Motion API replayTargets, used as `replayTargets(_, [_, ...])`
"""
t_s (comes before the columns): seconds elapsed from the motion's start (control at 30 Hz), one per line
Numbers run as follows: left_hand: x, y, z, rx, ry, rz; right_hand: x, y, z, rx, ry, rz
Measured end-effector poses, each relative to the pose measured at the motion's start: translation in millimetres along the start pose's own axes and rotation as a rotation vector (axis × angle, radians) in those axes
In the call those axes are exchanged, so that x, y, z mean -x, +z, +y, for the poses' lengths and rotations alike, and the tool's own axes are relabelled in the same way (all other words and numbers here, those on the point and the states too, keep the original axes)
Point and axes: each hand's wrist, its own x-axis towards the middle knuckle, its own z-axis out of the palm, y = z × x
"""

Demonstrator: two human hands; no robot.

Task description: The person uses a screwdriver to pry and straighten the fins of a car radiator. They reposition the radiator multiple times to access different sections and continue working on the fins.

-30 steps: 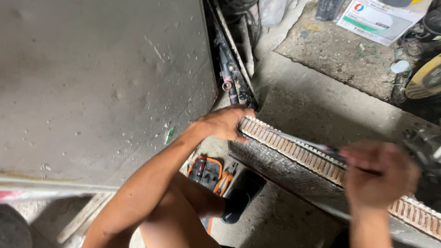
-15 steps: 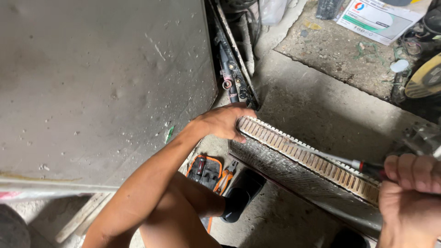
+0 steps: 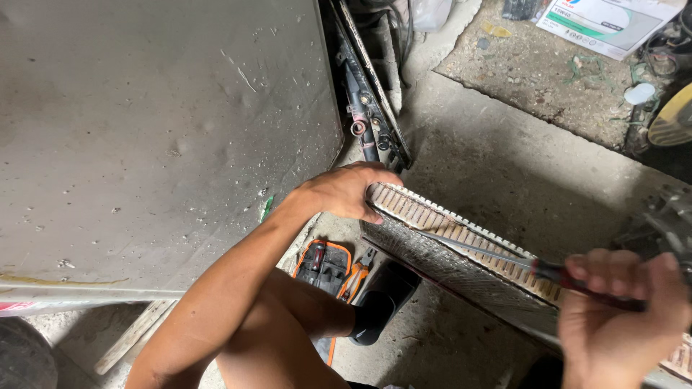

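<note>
A long finned radiator core (image 3: 461, 248) stands on edge across the concrete floor, its slotted top face up. My left hand (image 3: 339, 191) grips its near-left end. My right hand (image 3: 620, 317) at the lower right is closed around the red and black handle of a screwdriver (image 3: 504, 256). The thin metal shaft lies along the radiator's top, tip pointing toward my left hand. The right hand looks a little blurred.
A large grey metal panel (image 3: 158, 122) fills the left. Pipes and fittings (image 3: 364, 108) run beside its right edge. An orange and black tool pouch (image 3: 324, 266) and a black sandal (image 3: 382, 302) lie by my knee. A cardboard box (image 3: 605, 21) sits at the top right.
My right hand has shifted along the radiator's right end and now shows the screwdriver shaft laid over the top fins. My left hand has stayed on the left end.
</note>
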Motion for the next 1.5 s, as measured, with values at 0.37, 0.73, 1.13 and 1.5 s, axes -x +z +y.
replayTargets(0.37, [-0.5,1.2,-10.4,0.04,0.049,0.029,-0.6,-25.7,-9.9,-0.076,0.055,-0.045])
replayTargets(0.73, [-7.6,-0.8,-20.3,0.065,0.007,-0.002,-3.6,7.9,-3.3,0.165,-0.031,-0.109])
replayTargets(1.13, [0.7,-7.2,-29.4,0.116,-0.098,-0.05,12.4,26.4,39.8,0.068,-0.089,-0.121])
replayTargets(1.5, [-2.0,-7.0,-51.1,0.392,-0.02,-0.02,19.3,57.8,62.9,-0.168,0.011,-0.22])
